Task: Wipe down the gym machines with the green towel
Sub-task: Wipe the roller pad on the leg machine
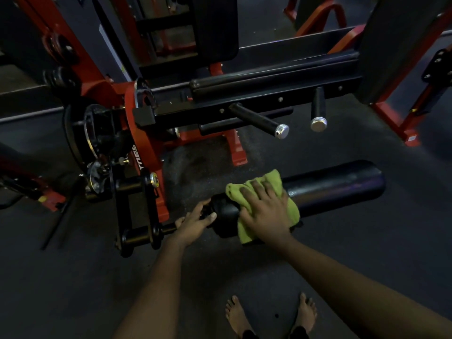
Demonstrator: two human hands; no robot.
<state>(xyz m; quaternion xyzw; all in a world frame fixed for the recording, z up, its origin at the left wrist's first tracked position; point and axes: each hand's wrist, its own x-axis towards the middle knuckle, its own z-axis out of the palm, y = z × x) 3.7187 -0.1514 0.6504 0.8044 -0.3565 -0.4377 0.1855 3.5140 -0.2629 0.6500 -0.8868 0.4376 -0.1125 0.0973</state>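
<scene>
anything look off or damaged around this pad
Only the floor under the machine: a pale speckled patch, like dust or wear. The pad looks whole, with the towel under the right hand.

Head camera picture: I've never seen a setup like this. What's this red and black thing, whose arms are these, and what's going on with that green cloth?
This is a single picture from a camera worn on a person's head, looking down at their own arms. The red and black frame is a gym machine standing on a dark floor. A long black padded roller sticks out from it. The right hand presses a green towel onto the roller to wipe it. The left hand grips the roller's narrow end near the frame, seemingly to steady it. Higher up are two black handles with shiny caps. At the bottom are the person's bare feet.
</scene>
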